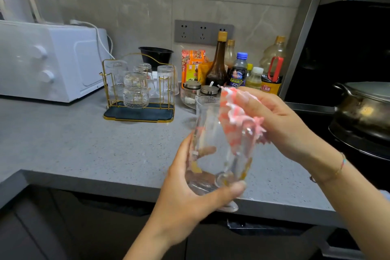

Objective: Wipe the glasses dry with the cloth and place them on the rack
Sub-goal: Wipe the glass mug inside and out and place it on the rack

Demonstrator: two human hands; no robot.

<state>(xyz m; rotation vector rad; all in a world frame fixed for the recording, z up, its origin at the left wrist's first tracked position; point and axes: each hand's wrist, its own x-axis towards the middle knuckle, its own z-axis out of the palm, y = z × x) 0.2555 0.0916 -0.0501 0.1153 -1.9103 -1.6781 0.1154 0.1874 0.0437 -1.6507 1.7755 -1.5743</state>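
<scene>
Counter (84,143): one, grey.
Rack (138,115): one, ahead-left of the hands; four glasses (135,91) upended (by my count).
Left hand (185,202): fingers clasping the base of the held glass (211,133); nearer the rack.
Right hand (280,120): fingers pinching the cloth (232,116) at the rim.
Held glass: one, over the counter edge, axis tilted, mouth up-and-away.
Cloth: one, pink.

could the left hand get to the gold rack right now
Probably yes: only bare counter lies between the left hand and the rack. It grips the glass, though, so it isn't free.
</scene>
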